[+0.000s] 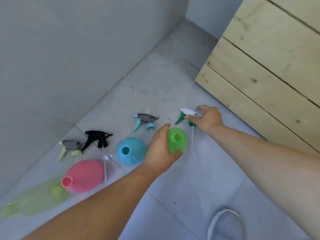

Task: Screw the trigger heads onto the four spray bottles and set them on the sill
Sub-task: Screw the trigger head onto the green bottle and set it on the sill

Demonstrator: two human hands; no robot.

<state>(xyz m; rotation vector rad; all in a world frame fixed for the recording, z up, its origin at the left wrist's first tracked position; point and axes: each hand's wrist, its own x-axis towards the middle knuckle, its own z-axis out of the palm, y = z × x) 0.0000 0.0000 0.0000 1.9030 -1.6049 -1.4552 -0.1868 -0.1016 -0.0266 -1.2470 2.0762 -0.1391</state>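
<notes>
The person's left hand (160,149) is wrapped around the side of a translucent bright-green plastic spray bottle (177,140), which stands upright on the pale grey tiled floor (173,184) with its neck open and no head on it. The right hand (208,118) reaches past it, fingers closing on a white-and-dark-green trigger head (186,116) lying on the floor just beyond the bottle; its thin dip tube (192,141) trails back beside the bottle. To the left stand a round light-blue bottle (130,151), a pink bottle (84,176) and a blurred yellow-green bottle (55,191), all uncapped. Behind them lie three loose heads: a grey-and-teal one (144,121), a black one (97,139) and a grey-and-pale-green one (70,148). A bare-wood plank crate (268,66) stands at the right, and a white shoe (225,224) shows below.
</notes>
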